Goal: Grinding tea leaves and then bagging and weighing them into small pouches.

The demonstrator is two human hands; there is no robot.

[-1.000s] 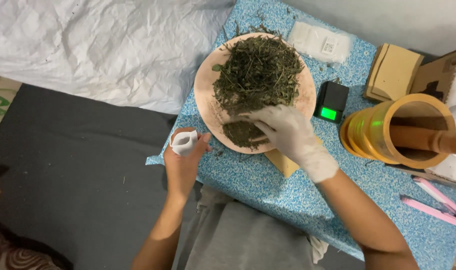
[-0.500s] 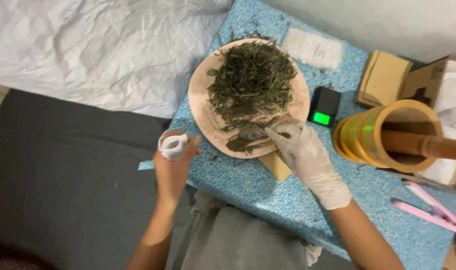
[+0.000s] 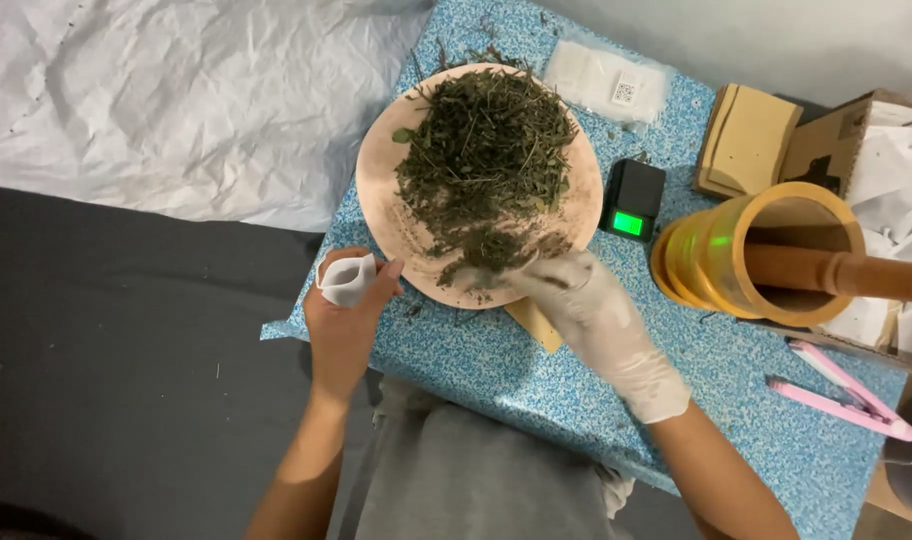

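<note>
Left hand [image 3: 344,318]: bare, curled around a small white pouch [image 3: 344,279], at 7 o'clock of the plate [image 3: 386,215].
Right hand [image 3: 586,305]: gloved, pinching dried herbs [image 3: 486,150] at the plate's 5 o'clock rim.
Scale [image 3: 632,198]: 3 o'clock of plate.

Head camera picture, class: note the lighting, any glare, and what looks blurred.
Head view: soft, even light with faint shadows; bright glare on the yellow mortar and a glowing green screen on the small scale; the gloved right hand is slightly motion-blurred over the dried herbs; the left hand looks sharp.
</note>
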